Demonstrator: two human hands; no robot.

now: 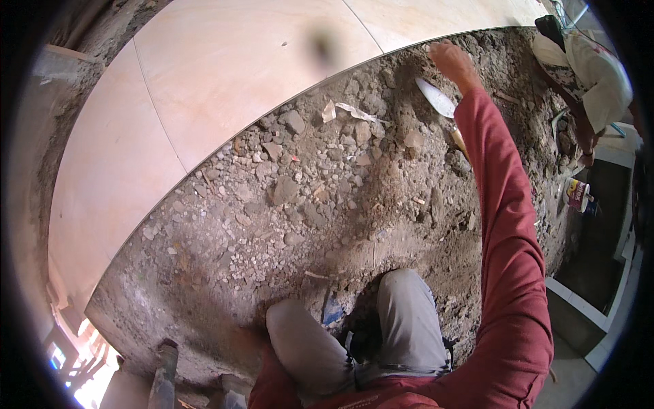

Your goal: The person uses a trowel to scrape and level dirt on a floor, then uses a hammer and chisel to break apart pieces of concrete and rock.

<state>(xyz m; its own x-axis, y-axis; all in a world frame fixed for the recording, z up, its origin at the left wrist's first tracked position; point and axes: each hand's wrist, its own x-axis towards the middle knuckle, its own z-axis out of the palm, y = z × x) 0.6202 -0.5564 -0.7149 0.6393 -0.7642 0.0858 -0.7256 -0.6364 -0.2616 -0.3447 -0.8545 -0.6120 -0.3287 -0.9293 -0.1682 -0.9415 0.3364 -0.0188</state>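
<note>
My right arm in a red sleeve reaches far forward over stony rubble (306, 204). My right hand (451, 63) is curled into a fist against the dirt, just below the edge of a large plywood board (231, 75), and I see nothing in it. A pointed metal trowel (437, 99) lies on the rubble just left of my forearm, its handle partly hidden behind the sleeve. My left hand (243, 338) is a dim shape in shadow beside my left knee (293, 327), low against the ground. I am crouching in grey trousers.
Another person in pale patterned clothes (589, 71) bends over at the top right. A small printed can (578, 194) stands at the right by a dark tiled pit (599, 238). A torn paper scrap (349, 109) lies on the stones. A blue scrap (332, 313) sits between my knees.
</note>
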